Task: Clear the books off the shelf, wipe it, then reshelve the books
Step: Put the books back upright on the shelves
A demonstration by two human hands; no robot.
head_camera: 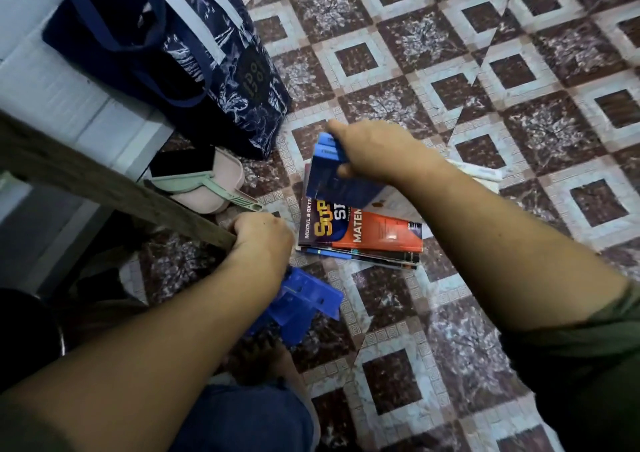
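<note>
While the R hand point(377, 150) is gripping a blue book point(332, 180) just over the stack point(362, 240) on the floor point(450, 313), prob keeping cleared books in one pile, the L hand point(263, 238) is curling by the shelf point(104, 181) edge, maybe steadying it; can't tell if those fingers are holding anything.

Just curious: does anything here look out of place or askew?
Yes: the pile of books lies on the floor, edges fanned unevenly, not on a shelf. The right hand holds a blue book over it.

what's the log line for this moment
right hand grips blue book; above book pile on floor; left hand grips wooden board
</note>
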